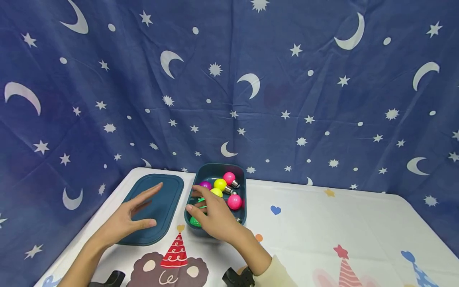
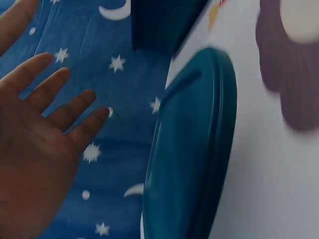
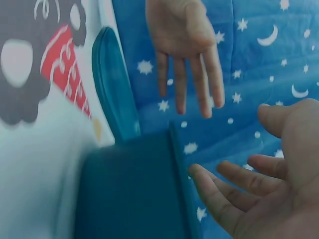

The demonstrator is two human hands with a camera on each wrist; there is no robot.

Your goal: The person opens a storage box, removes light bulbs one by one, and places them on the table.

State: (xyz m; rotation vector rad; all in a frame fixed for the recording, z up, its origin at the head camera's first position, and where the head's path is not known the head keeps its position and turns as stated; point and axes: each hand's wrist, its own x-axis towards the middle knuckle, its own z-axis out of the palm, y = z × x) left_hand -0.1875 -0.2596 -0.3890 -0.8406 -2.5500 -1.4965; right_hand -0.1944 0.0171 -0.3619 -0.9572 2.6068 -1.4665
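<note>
Bulbs (image 1: 234,201) in pink, yellow and purple lie loose beneath and just beyond the right grip (image 1: 215,213), several showing metal screw ends, all inside a deep teal tub (image 1: 211,171). A green piece (image 1: 195,221) peeps out by that grip's thumb, too covered for me to say whether it is another bulb. From where I stand, the right grip has its fingers spread and slightly bent, thumb apart, pinching nothing; it hangs over the tub, apparently clear of what is inside. Opposite it, the left grip (image 1: 125,219) is spread too, thumb well away from the fingers, likewise holding nothing. Below that grip and to its right reaches a flat teal lid (image 1: 165,215), untouched, lying near the tub on the white bench (image 1: 305,223). Ahead of both grips, past the bench, hangs a blue cloth (image 1: 272,95) with moons and stars. What would worry me is the jumble: smooth, round bulbs could roll or slip from a loose pinch, and if they are glass, a knock against the rim could crack one. Leaning the right grip's wrist on the near wall might tip the tub, and a careless brush from the left grip could push the lid askew.
</note>
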